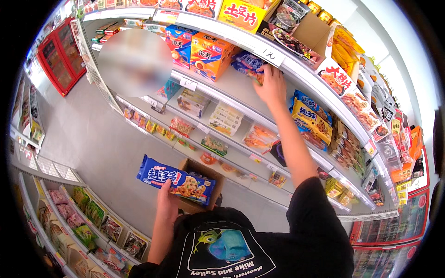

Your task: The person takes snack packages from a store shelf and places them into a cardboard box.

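Observation:
My left hand [167, 199] holds a blue cookie packet [177, 182] by its lower edge, the thumb on its front. Behind that packet is a cardboard box [217, 184] with dark packets in it, partly hidden. My right hand [273, 83] reaches onto an upper shelf [222, 87], its fingers at a dark blue snack packet [248, 64]; whether they grip it is hidden. To the right on the same shelf lie blue cookie packets [306, 99] and a yellow cookie packet [313, 121], stacked.
Orange and blue snack boxes [210, 55] stand left of my right hand. A price card [269, 54] hangs from the shelf edge just above it. Lower shelves carry bagged snacks [260, 139]. Another stocked shelf [94, 222] stands at lower left, a red cabinet [61, 57] at upper left.

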The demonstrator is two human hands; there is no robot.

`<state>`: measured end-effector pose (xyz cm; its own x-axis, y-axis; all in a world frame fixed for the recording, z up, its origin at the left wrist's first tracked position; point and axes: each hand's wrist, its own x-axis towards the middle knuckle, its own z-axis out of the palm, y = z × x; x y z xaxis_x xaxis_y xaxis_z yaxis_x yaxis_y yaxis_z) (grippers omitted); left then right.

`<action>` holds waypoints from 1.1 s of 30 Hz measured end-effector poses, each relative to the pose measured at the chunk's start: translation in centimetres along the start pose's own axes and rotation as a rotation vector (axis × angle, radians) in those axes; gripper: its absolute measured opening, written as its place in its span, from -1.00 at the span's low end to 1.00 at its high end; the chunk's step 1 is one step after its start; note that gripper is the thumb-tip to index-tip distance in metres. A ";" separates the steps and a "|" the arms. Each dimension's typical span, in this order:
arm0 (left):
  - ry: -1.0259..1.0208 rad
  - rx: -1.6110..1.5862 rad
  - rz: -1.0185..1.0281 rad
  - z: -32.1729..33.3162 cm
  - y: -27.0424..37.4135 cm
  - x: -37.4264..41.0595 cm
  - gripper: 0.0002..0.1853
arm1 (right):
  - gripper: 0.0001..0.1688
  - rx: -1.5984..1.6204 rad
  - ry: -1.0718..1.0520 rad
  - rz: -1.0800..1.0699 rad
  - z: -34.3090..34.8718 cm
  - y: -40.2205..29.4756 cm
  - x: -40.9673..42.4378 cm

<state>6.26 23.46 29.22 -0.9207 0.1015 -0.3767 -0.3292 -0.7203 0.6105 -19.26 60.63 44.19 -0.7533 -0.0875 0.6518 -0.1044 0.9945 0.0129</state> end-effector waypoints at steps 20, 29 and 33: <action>-0.084 -0.064 -0.404 -1.6 -1.6 0.2 -0.45 | -0.17 1.098 -0.780 0.727 -5.9 -20.9 -33.6; 0.283 0.297 -0.106 -9.8 -7.6 3.9 -0.47 | -0.10 0.972 -0.869 0.964 -0.9 -20.8 -42.4; 0.235 0.162 -0.247 -13.6 -12.8 6.9 -0.35 | -0.12 0.624 -0.940 0.723 0.7 -19.9 -44.7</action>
<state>6.92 24.05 9.37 -0.7423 0.0848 -0.6647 -0.5817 -0.5740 0.5763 16.06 44.76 14.26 -0.8960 0.1857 -0.4033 0.4170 0.6639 -0.6207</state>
